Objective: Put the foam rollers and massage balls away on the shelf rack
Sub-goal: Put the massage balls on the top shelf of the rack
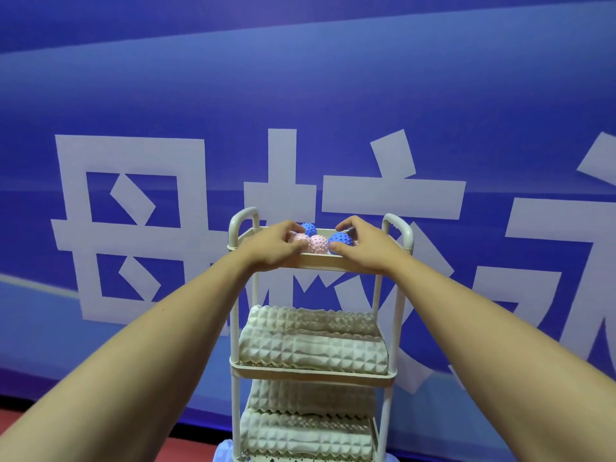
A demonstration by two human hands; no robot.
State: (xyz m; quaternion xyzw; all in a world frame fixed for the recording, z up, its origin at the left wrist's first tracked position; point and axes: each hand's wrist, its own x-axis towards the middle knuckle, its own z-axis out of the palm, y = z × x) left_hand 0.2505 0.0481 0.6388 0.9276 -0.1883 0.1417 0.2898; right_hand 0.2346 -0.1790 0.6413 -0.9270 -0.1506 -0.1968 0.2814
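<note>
A white three-tier shelf rack (320, 261) stands against the blue wall. Its top tray holds spiky massage balls. My left hand (275, 246) curls round a pale pink ball (297, 237) at the tray's left. My right hand (365, 246) grips a blue ball (340, 241) at the right. Between them lies another pink ball (317, 244), with a second blue ball (309, 229) behind it. Two cream ridged foam rollers (313, 346) lie on the middle shelf. Two more foam rollers (305, 428) fill the bottom shelf.
A blue banner wall (300, 95) with large white characters rises right behind the rack. Red floor (100, 451) shows at the lower left. A pale lilac object (224, 452) sits on the floor at the rack's foot, mostly hidden.
</note>
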